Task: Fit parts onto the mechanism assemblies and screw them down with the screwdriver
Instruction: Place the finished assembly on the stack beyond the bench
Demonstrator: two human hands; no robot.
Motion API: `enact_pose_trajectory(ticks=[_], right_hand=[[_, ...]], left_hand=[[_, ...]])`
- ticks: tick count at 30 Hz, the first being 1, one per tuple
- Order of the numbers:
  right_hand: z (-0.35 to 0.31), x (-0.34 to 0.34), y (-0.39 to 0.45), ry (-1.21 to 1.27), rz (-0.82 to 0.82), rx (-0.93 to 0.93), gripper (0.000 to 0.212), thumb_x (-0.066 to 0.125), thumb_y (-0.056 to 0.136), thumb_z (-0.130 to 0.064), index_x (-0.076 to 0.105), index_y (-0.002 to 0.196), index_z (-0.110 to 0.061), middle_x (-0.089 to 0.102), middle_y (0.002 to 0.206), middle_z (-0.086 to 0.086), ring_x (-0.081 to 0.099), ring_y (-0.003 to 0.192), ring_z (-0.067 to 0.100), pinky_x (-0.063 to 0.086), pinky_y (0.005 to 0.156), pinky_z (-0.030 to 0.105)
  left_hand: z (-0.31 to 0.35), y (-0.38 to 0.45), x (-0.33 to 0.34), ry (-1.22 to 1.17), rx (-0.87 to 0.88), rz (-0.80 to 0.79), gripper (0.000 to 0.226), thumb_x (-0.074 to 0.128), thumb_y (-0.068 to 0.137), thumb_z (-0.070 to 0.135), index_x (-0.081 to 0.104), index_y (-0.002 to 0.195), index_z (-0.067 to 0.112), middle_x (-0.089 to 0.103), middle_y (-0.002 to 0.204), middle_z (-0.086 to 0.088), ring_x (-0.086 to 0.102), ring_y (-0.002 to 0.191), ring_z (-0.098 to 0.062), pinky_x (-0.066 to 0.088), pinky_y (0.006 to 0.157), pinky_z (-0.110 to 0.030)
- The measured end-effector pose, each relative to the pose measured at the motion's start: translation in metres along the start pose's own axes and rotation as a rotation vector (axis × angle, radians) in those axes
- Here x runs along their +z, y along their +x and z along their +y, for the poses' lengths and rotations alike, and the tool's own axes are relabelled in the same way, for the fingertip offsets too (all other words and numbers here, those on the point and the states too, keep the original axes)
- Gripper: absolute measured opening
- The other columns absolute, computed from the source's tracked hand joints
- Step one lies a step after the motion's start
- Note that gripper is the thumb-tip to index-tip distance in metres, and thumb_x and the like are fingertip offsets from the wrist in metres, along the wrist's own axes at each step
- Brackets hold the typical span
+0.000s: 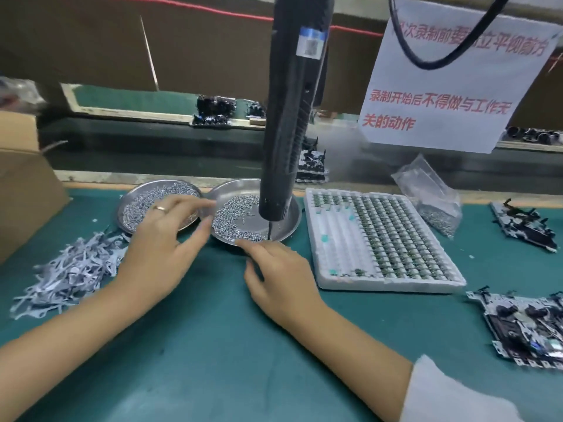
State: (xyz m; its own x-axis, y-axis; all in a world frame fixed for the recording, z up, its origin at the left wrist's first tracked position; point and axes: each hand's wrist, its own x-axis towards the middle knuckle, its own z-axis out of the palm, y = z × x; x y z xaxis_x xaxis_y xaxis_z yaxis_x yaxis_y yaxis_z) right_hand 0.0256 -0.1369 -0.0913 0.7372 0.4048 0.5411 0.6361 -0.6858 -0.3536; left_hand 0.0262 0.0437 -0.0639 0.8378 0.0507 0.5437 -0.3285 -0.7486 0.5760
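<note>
steel screws (234, 219) lie heaped in a shallow metal dish (291, 222) near the far edge of the table (213, 330), and the hanging screwdriver (291, 117) points its bit down into that dish. the left hand (161, 239) reaches over the dish's left rim, fingers loosely spread toward the screws, holding nothing that can be seen. the right hand (274, 272) lies against the near rim with relaxed fingers, also empty as far as the view shows. the step looks like steadying the dish and taking up a screw; it would go best with the dish held flat and one screw picked clear of the heap, away from the bit. mechanism assemblies (524, 327) wait at the right edge of the table, well apart from both hands. between them and the dish sits a white tray of small parts (380, 239). a second dish of screws (134, 205) touches the first on its left, and a pile of grey metal strips (70, 272) lies toward the left edge. the screwdriver body hangs across the reach to the dish.
</note>
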Motion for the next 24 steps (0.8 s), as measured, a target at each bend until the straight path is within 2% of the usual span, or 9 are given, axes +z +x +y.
enact_pose_trajectory(ticks=[3,6,9,11,14,16,20,22,24], right_hand=[[0.009,0.002,-0.001,0.053,0.094,0.034,0.034,0.057,0.08,-0.006,0.067,0.113,-0.008,0.069,0.089,0.005,0.063,0.079,0.029,0.052,0.064,0.034],[0.013,0.003,-0.002,0.065,0.156,0.026,0.034,0.056,0.079,-0.007,0.067,0.111,-0.006,0.066,0.087,0.005,0.062,0.078,0.027,0.049,0.066,0.034],[0.013,0.002,-0.002,0.075,0.139,0.002,0.036,0.048,0.08,-0.012,0.066,0.111,-0.006,0.065,0.087,0.006,0.061,0.078,0.027,0.051,0.063,0.034],[0.016,0.002,-0.002,0.1,0.144,0.006,0.039,0.043,0.081,-0.015,0.066,0.112,-0.007,0.066,0.089,0.006,0.061,0.079,0.026,0.052,0.064,0.033],[0.017,0.002,-0.002,0.127,0.14,0.016,0.041,0.042,0.081,-0.017,0.066,0.113,-0.008,0.066,0.09,0.006,0.06,0.079,0.026,0.051,0.065,0.034],[0.017,0.003,-0.001,0.149,0.133,0.02,0.041,0.041,0.081,-0.017,0.067,0.112,-0.008,0.066,0.091,0.007,0.06,0.08,0.027,0.052,0.065,0.036],[0.018,0.003,0.001,0.179,0.152,0.034,0.039,0.041,0.082,-0.016,0.067,0.11,-0.008,0.067,0.091,0.007,0.061,0.082,0.028,0.052,0.066,0.038],[0.018,0.002,0.001,0.179,0.173,0.037,0.038,0.042,0.081,-0.016,0.068,0.108,-0.008,0.067,0.09,0.006,0.062,0.081,0.027,0.052,0.067,0.035],[0.018,0.002,0.0,0.174,0.19,0.041,0.037,0.043,0.082,-0.015,0.068,0.108,-0.008,0.067,0.09,0.005,0.062,0.082,0.025,0.051,0.07,0.033]], left_hand=[[0.005,0.049,0.01,0.067,0.061,-0.08,0.03,0.061,0.09,0.029,0.064,0.117,0.016,0.059,0.116,-0.001,0.054,0.111,-0.025,0.041,0.097,-0.039],[0.017,0.103,0.046,0.126,0.058,-0.209,0.036,0.064,0.089,0.024,0.057,0.124,0.016,0.055,0.125,-0.006,0.05,0.115,-0.024,0.04,0.098,-0.038],[0.026,0.144,0.092,0.146,-0.001,-0.353,0.015,0.061,0.087,0.011,0.052,0.099,0.016,0.054,0.115,-0.012,0.051,0.108,-0.03,0.043,0.095,-0.043],[0.025,0.159,0.114,0.116,-0.051,-0.426,0.009,0.056,0.091,0.009,0.049,0.091,0.015,0.055,0.108,-0.014,0.053,0.104,-0.034,0.044,0.093,-0.046],[0.02,0.17,0.136,0.115,-0.129,-0.37,0.007,0.054,0.094,0.012,0.053,0.097,0.006,0.059,0.108,-0.015,0.056,0.101,-0.035,0.046,0.091,-0.045],[0.02,0.172,0.142,0.176,-0.107,-0.296,0.003,0.05,0.094,0.008,0.052,0.095,0.006,0.059,0.107,-0.016,0.056,0.097,-0.036,0.046,0.083,-0.04],[0.025,0.174,0.143,0.285,-0.005,-0.202,0.025,0.044,0.091,-0.006,0.055,0.109,0.007,0.054,0.114,-0.011,0.057,0.092,-0.03,0.04,0.073,-0.035],[0.023,0.173,0.137,0.283,-0.009,-0.163,0.026,0.048,0.093,-0.003,0.056,0.114,0.011,0.053,0.118,-0.007,0.057,0.096,-0.026,0.038,0.074,-0.032],[0.024,0.17,0.125,0.265,-0.053,-0.106,0.026,0.057,0.095,0.013,0.056,0.12,0.012,0.053,0.122,-0.008,0.054,0.107,-0.032,0.041,0.084,-0.036]])
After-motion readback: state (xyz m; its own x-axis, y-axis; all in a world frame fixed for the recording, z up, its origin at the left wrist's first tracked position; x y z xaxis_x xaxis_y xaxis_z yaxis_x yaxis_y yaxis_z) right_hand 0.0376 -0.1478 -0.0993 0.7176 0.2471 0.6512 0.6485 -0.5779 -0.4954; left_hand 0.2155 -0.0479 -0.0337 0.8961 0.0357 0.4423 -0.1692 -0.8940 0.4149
